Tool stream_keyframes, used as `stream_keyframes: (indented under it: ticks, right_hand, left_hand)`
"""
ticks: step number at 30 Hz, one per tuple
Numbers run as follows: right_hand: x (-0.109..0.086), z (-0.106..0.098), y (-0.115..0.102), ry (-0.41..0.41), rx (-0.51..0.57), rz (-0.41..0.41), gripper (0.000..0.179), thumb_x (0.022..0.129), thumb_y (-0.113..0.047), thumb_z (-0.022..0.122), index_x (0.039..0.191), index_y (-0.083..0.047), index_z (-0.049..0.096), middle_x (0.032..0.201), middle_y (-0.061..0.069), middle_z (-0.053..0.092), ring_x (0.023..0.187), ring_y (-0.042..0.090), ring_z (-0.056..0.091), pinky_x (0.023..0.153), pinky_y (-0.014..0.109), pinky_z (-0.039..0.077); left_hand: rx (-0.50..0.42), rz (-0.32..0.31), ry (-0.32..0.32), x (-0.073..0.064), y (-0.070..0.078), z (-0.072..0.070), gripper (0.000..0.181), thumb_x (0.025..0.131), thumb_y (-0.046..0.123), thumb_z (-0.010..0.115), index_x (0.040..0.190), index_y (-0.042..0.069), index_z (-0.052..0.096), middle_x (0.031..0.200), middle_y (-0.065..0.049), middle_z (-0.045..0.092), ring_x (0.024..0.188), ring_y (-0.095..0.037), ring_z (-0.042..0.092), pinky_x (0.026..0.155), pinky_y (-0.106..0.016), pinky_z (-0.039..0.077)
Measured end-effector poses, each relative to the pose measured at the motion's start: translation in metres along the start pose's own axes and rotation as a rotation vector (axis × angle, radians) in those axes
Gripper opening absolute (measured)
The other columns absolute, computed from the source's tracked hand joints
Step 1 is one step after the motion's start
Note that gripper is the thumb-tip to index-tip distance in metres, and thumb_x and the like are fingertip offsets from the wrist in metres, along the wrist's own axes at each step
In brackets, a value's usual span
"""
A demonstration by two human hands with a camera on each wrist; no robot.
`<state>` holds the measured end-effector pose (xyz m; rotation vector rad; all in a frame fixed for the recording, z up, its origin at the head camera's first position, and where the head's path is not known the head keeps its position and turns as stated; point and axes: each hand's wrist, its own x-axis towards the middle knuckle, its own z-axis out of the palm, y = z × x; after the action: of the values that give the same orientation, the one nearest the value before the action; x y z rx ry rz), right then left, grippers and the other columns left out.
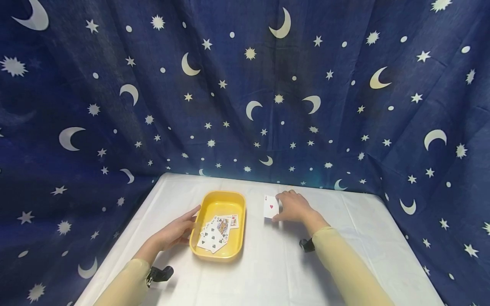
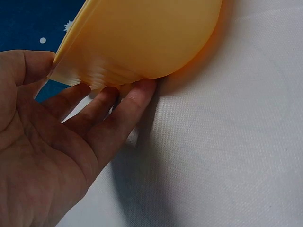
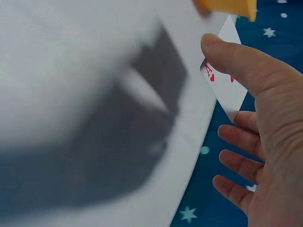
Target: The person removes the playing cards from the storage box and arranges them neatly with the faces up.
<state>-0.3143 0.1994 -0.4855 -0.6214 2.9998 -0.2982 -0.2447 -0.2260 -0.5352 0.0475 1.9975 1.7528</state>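
Observation:
A yellow plastic tray (image 1: pixel 240 238) stands on the white-covered table with several playing cards (image 1: pixel 214 236) lying face up inside. Among them are black-suited cards, one a picture card, and a red picture card at the right. My left hand (image 1: pixel 178 231) grips the tray's left side. The left wrist view shows the thumb at the tray's rim (image 2: pixel 64 54) and the other fingers against its outside wall. To the tray's right, my right hand (image 1: pixel 296 207) holds an ace of hearts (image 1: pixel 270 206) above the table, pinched at its edges between thumb and index finger; the remaining fingers are spread.
A white cloth (image 1: pixel 268 272) covers the table. Behind it and at both sides hangs a dark blue curtain (image 1: pixel 229 106) with moons and stars. Black wrist cameras (image 1: pixel 160 274) are strapped to both forearms.

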Motion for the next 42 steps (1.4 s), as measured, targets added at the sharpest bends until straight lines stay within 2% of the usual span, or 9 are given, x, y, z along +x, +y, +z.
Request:
stream_keyframes:
  ticks: [12, 23, 30, 37, 42]
  right_hand:
    - [-0.004, 0.022, 0.003, -0.09, -0.012, 0.044, 0.079, 0.069, -0.052, 0.09, 0.127, -0.004, 0.066, 0.115, 0.009, 0.065, 0.103, 0.029, 0.055, 0.097, 0.053, 0.047]
    - [-0.002, 0.034, 0.004, -0.112, -0.034, 0.06, 0.086, 0.067, -0.058, 0.089, 0.132, -0.008, 0.066, 0.123, 0.008, 0.063, 0.113, 0.029, 0.056, 0.103, 0.052, 0.046]
    - [-0.001, 0.038, 0.005, -0.112, -0.043, 0.069, 0.085, 0.065, -0.06, 0.089, 0.131, -0.011, 0.068, 0.123, 0.008, 0.061, 0.113, 0.029, 0.055, 0.101, 0.052, 0.047]
    - [-0.002, 0.039, 0.004, -0.108, -0.022, 0.081, 0.085, 0.066, -0.06, 0.09, 0.133, -0.012, 0.067, 0.125, 0.009, 0.06, 0.116, 0.03, 0.055, 0.103, 0.052, 0.046]
    - [-0.003, 0.039, 0.004, -0.107, -0.001, 0.087, 0.086, 0.067, -0.058, 0.09, 0.135, -0.012, 0.066, 0.126, 0.008, 0.059, 0.117, 0.029, 0.054, 0.104, 0.052, 0.045]
  left_hand:
    - [0.002, 0.003, -0.001, 0.0, -0.001, 0.0, 0.071, 0.103, 0.015, 0.051, 0.165, 0.03, 0.02, 0.163, -0.022, 0.03, 0.127, -0.035, 0.056, 0.091, -0.05, 0.056]
    - [0.004, 0.001, 0.002, 0.0, -0.001, 0.001, 0.071, 0.103, 0.015, 0.051, 0.165, 0.03, 0.021, 0.163, -0.023, 0.03, 0.131, -0.036, 0.053, 0.093, -0.052, 0.055]
    - [0.013, 0.0, -0.004, -0.001, 0.001, 0.0, 0.071, 0.103, 0.015, 0.051, 0.165, 0.03, 0.02, 0.163, -0.023, 0.029, 0.132, -0.037, 0.052, 0.095, -0.053, 0.054]
    - [-0.006, 0.003, -0.025, -0.001, 0.001, -0.001, 0.071, 0.104, 0.013, 0.049, 0.166, 0.028, 0.018, 0.162, -0.023, 0.03, 0.127, -0.036, 0.056, 0.092, -0.051, 0.055]
    - [-0.003, -0.007, -0.012, -0.001, 0.001, -0.001, 0.071, 0.103, 0.015, 0.051, 0.165, 0.03, 0.021, 0.164, -0.022, 0.028, 0.128, -0.035, 0.054, 0.092, -0.05, 0.055]
